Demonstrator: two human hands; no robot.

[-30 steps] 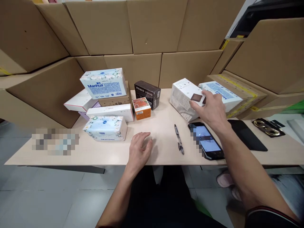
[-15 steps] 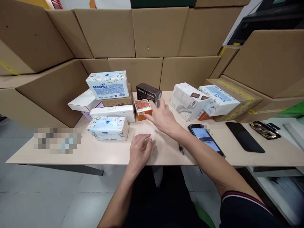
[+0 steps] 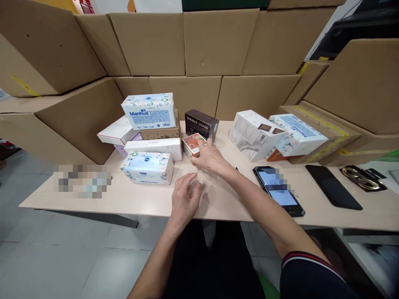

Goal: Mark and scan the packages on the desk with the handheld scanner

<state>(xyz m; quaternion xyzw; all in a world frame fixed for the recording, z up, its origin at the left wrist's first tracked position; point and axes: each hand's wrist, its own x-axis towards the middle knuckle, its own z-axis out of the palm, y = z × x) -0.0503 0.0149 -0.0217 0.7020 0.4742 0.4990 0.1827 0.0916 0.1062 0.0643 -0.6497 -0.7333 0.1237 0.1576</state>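
Observation:
My right hand (image 3: 209, 157) reaches across the desk to a small orange box (image 3: 192, 142) with a picture on its top. Its fingers lie over the box's top and right side, and the thumb is at the front, gripping it. Behind that box stands a dark brown box (image 3: 201, 123) with pale lettering. My left hand (image 3: 186, 195) hovers or rests near the desk's front edge, fingers loosely curved, thumb apart, holding nothing. To its upper left lies a tissue pack (image 3: 146, 167), in front of a long white box (image 3: 154, 146).
Another tissue pack (image 3: 149, 111) tops a stack of boxes at left. On the right are a white box (image 3: 254, 135), a tilted tissue pack (image 3: 297, 133), a lit phone (image 3: 278, 192) and a black slab (image 3: 333, 186). Cardboard walls (image 3: 183, 95) enclose the back and sides.
My right hand has come down and closed on the orange box, which now sits turned. My left hand stays in nearly the same pose. The view has swung slightly left.

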